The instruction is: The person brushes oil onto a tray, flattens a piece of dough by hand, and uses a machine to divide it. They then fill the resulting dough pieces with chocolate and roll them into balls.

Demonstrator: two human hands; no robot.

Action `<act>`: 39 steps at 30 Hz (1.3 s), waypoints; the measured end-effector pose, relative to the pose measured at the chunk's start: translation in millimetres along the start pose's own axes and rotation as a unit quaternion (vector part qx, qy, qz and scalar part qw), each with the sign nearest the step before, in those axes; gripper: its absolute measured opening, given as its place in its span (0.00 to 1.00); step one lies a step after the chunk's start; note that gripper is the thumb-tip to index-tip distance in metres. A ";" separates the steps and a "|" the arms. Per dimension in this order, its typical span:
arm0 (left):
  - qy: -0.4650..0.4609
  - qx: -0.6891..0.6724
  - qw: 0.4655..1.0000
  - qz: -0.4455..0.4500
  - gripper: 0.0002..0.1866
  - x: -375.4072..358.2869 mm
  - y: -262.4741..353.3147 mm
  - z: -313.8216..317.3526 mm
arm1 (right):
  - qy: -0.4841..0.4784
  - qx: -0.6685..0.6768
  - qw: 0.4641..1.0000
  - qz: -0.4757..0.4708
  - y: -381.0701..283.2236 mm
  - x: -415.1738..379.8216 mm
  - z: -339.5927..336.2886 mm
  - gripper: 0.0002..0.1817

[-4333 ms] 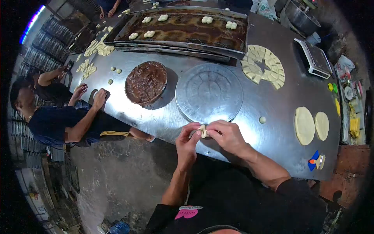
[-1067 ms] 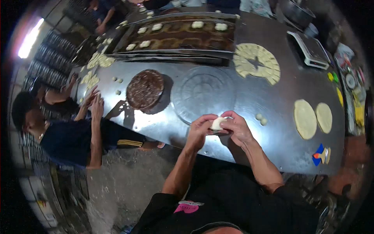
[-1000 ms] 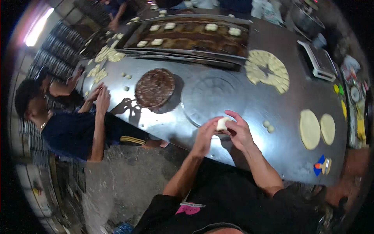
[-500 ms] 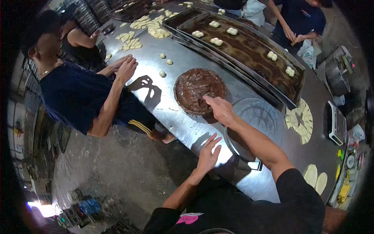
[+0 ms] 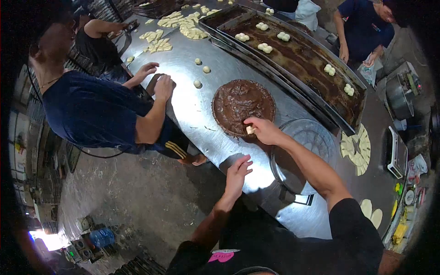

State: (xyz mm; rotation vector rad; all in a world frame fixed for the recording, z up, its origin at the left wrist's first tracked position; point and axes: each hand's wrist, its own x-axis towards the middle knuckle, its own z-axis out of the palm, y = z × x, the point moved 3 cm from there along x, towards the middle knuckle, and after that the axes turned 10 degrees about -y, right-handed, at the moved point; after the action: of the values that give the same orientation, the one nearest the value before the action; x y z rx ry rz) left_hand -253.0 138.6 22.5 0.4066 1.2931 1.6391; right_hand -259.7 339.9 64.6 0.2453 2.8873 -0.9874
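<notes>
My right hand (image 5: 267,131) pinches a small pale dough piece (image 5: 250,130) at the near edge of a round pan of brown, chocolate-like filling (image 5: 243,103). The filling is thick and unevenly smeared, with traces on the rim. My left hand (image 5: 236,178) hovers near the table's front edge, fingers apart and holding nothing. Under my right forearm lies a wide round grey dish (image 5: 311,133), partly covered by the arm. Several small dough balls (image 5: 197,84) rest on the metal table left of the filling.
A long dark baking tray (image 5: 293,59) carrying clusters of dough balls is stacked at the back. Cut dough (image 5: 356,149) lies right, near a scale (image 5: 397,153). A co-worker (image 5: 101,110) stands at the left with hands over the table; another person (image 5: 364,27) works behind the tray.
My right hand has drawn back slightly from the filling, and a pale dough piece now shows in its fingers. The co-worker's hands at the left have moved apart. The view has shifted slightly.
</notes>
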 end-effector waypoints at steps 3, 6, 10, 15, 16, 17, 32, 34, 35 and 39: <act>0.017 -0.193 0.980 -0.034 0.18 8.7 16.6 26.6 | -0.096 0.623 0.765 0.134 -7.5 -34.4 2.0 0.23; 0.007 -0.207 0.978 0.021 0.14 -1.8 21.5 48.4 | -0.052 0.751 0.652 0.093 -20.8 -90.9 4.3 0.22; -0.010 -0.097 0.994 0.053 0.07 -19.7 6.2 79.8 | 0.030 0.789 0.602 0.120 -26.9 -169.7 8.2 0.20; -0.030 -0.106 0.993 0.050 0.06 -47.3 -12.8 142.3 | 0.228 0.657 0.706 0.131 -40.1 -267.0 14.6 0.23; -0.042 -0.100 0.993 0.043 0.06 -53.4 -17.7 157.1 | 0.251 0.445 0.845 0.159 -49.4 -285.0 13.1 0.25; -0.064 -0.065 0.994 0.062 0.06 -63.8 -18.1 172.3 | 0.324 0.322 0.882 0.120 -57.0 -298.0 16.8 0.28; -0.355 -0.145 0.919 -0.089 0.09 -77.9 -31.4 198.7 | 0.340 0.089 0.933 0.084 -63.5 -363.9 -3.4 0.07; -0.302 -0.168 0.934 -0.090 0.12 -75.2 -30.1 193.5 | 0.398 -0.022 0.909 0.124 -69.7 -357.2 0.0 0.07; -0.303 -0.149 0.940 -0.045 0.14 -77.3 -23.9 196.9 | 0.415 -0.030 0.901 0.123 -76.2 -352.2 0.1 0.08; -0.230 -0.228 0.944 -0.066 0.15 -71.6 -33.6 173.1 | 0.428 -0.090 0.896 0.080 -102.0 -331.1 -11.2 0.09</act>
State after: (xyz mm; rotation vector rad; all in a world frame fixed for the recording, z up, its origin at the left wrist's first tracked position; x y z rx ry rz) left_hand -74.9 173.6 79.5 0.3762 0.5599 1.5507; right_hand 47.8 225.9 176.8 1.1405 3.5871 -0.6751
